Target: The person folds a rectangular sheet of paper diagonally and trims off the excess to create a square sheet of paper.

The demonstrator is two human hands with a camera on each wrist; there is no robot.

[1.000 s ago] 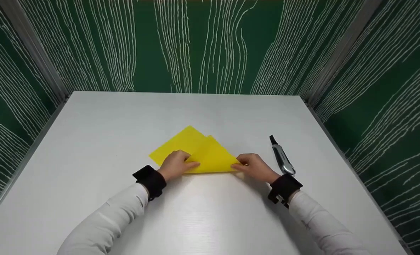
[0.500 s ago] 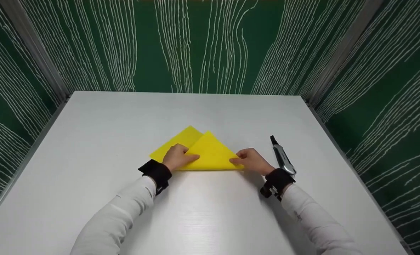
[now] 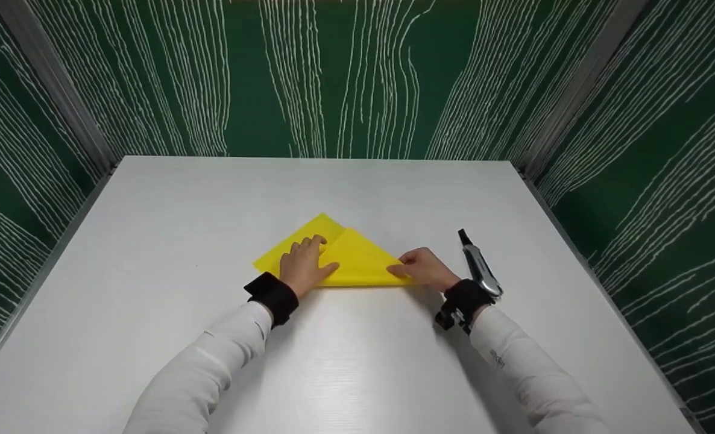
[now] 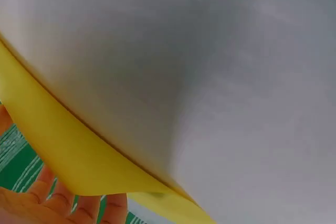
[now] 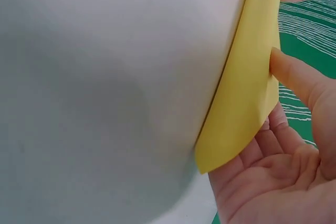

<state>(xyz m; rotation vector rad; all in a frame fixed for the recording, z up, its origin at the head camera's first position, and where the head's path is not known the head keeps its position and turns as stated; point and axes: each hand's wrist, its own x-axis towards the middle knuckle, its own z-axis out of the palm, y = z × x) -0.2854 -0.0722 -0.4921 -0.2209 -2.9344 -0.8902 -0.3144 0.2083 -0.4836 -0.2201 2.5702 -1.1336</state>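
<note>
A sheet of yellow paper (image 3: 360,259), folded over into overlapping points, lies mid-table with its straight folded edge toward me. My left hand (image 3: 302,266) rests on its left part, fingers spread across the back layer and thumb on the front flap. In the left wrist view those fingers (image 4: 62,203) show beyond the paper's folded edge (image 4: 84,150). At the right corner my right hand (image 3: 427,268) pinches the paper. From the right wrist view, the thumb (image 5: 294,72) presses on the paper's face while the other fingers lie at its far side, partly hidden.
A grey and black utility knife (image 3: 481,265) lies on the white table (image 3: 333,361) just beyond my right wrist. Green panels (image 3: 357,78) with white wavy lines and grey posts (image 3: 574,90) enclose the back and sides.
Both hands have shifted slightly away from me, and the right one also leftward. The front flap has flattened down. My left fingers have spread out over the paper; the right hand keeps its pinch.
</note>
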